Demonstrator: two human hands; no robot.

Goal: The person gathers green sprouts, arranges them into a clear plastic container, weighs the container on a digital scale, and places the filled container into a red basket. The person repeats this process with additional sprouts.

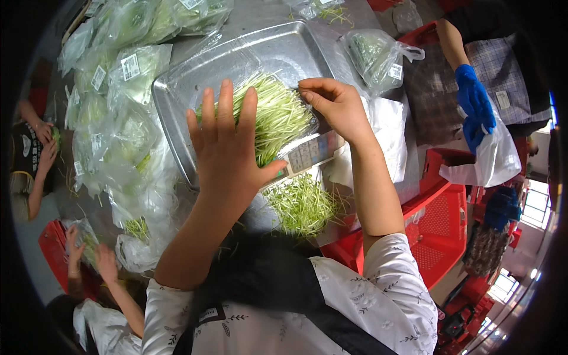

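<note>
A heap of pale green sprouts or shoots (277,117) lies before me, at the near side of a shallow metal tray (171,133). My left hand (228,137) is raised over the heap's left side, palm down and fingers spread, holding nothing. At the heap's right edge is my right hand (335,104), its fingers curled and thumb close to the forefinger. Whether a bit of plastic or a shoot is pinched there I cannot tell. Just below the heap shows the button panel of a digital scale (313,151). Loose shoots (304,206) lie nearer my body.
Filled, labelled plastic bags (133,102) crowd the left. Another knotted bag (377,57) sits right of the tray, above white plastic bags (388,133). Red crates (439,230) stand at lower right. A co-worker's blue glove (475,102) holds a white bag; other people's hands (93,255) work at left.
</note>
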